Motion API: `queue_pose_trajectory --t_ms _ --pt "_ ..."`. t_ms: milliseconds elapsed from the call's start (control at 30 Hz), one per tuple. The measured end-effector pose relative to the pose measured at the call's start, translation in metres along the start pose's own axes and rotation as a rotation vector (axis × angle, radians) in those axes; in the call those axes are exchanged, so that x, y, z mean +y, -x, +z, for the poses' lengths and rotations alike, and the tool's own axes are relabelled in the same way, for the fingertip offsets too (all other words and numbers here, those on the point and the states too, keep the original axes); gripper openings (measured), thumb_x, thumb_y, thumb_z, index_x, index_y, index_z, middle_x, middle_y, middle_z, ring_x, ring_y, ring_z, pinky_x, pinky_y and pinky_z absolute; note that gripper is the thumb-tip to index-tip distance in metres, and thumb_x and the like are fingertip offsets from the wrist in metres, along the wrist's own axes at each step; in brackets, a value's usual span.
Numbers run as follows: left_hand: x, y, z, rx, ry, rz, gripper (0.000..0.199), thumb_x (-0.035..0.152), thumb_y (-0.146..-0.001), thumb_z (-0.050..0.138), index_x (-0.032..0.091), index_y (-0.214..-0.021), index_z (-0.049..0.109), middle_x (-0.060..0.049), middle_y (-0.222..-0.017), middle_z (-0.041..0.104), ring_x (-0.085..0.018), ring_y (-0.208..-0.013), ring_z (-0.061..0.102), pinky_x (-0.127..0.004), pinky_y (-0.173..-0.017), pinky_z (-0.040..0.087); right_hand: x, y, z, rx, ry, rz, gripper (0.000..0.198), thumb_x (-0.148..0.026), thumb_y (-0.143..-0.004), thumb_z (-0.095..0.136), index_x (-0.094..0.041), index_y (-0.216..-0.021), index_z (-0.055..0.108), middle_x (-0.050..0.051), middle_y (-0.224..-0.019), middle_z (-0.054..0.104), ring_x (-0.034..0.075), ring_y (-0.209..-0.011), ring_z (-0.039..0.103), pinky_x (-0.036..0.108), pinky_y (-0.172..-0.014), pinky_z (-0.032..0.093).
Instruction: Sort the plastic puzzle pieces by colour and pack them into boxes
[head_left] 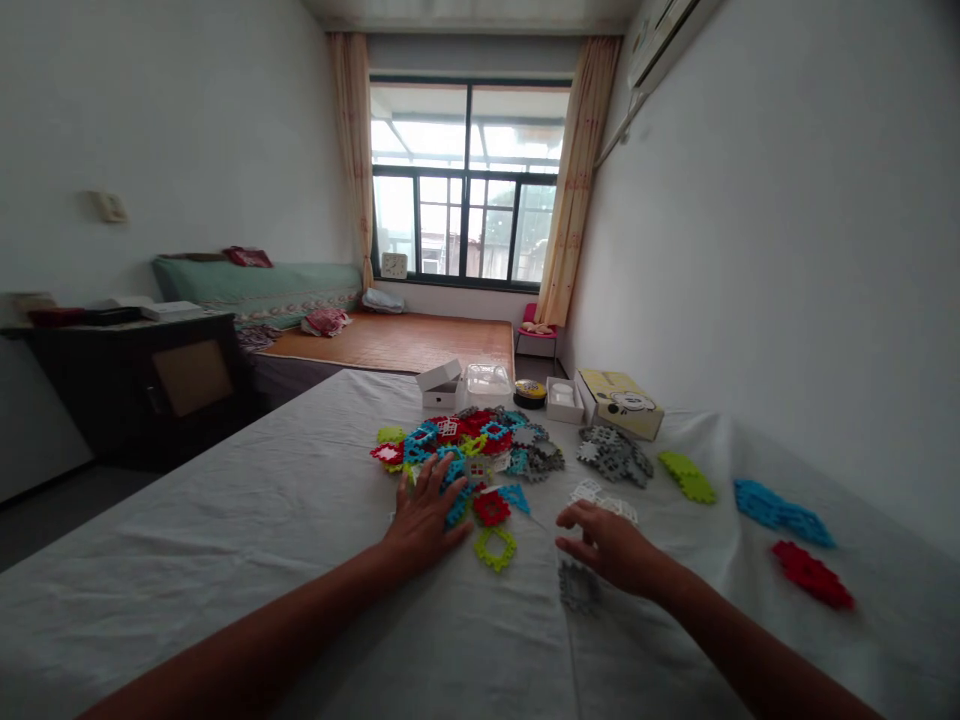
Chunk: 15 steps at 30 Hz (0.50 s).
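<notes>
My left hand [427, 510] is spread at the near edge of a mixed pile of plastic interlocking building pieces [495, 430], fingertips over blue ones. Just right of it lie a red square piece [492, 508], a blue triangular piece [516, 498] and a lime-green frame piece [495, 549]. My right hand [611, 545] hovers with loosely bent fingers, a gap between thumb and index finger, and nothing visible in it. Close below it is a grey piece [577, 588]; white pieces [600, 495] lie just beyond, partly hidden by the hand.
Sorted groups lie to the right: grey pieces [615, 456], green pieces [687, 477], blue pieces [784, 512] and red pieces [813, 575]. Behind the pile stand a white box [440, 385], a clear container [488, 381], a round tin [529, 394] and a yellow box [621, 403].
</notes>
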<state>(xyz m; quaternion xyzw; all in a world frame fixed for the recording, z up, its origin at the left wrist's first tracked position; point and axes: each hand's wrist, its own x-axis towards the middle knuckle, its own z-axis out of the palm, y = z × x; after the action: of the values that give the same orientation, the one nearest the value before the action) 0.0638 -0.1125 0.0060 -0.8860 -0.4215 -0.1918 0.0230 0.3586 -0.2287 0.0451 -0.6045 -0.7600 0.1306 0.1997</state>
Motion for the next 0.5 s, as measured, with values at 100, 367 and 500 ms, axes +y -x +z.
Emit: queue_pose_trajectory --t_ms 100,367,500 --pt "-0.001 -0.025 0.001 0.045 0.002 -0.04 0.053 0.05 -0.079 0.059 0.031 -0.128 0.052 -0.007 -0.153 0.025 -0.034 -0.14 0.016 -0.061 -0.109 0.009 0.008 0.009 -0.007 -0.115 -0.03 0.02 0.039 -0.048 -0.076 0.063 -0.023 -0.106 0.062 0.008 -0.103 0.062 0.019 -0.078 0.062 0.032 -0.074 0.049" --pt "0.01 -0.059 -0.017 0.225 0.095 -0.017 0.039 0.048 -0.085 0.052 0.032 -0.12 0.058 -0.006 -0.144 0.041 -0.032 -0.137 0.025 -0.057 -0.111 0.013 0.009 0.008 -0.01 -0.248 -0.049 -0.064 0.058 -0.022 -0.059 0.072 -0.025 -0.115 0.059 0.005 -0.109 0.06 0.021 -0.097 0.057 0.032 -0.087 0.046" --pt "-0.014 -0.057 -0.02 0.395 0.057 -0.096 0.03 0.038 -0.09 0.046 0.03 -0.114 0.061 -0.006 -0.139 0.046 -0.03 -0.136 0.027 -0.056 -0.111 0.016 0.04 -0.021 -0.035 -0.073 -0.087 0.006 0.051 -0.03 -0.067 0.065 -0.021 -0.117 0.057 0.005 -0.101 0.066 0.019 -0.087 0.061 0.03 -0.08 0.049"
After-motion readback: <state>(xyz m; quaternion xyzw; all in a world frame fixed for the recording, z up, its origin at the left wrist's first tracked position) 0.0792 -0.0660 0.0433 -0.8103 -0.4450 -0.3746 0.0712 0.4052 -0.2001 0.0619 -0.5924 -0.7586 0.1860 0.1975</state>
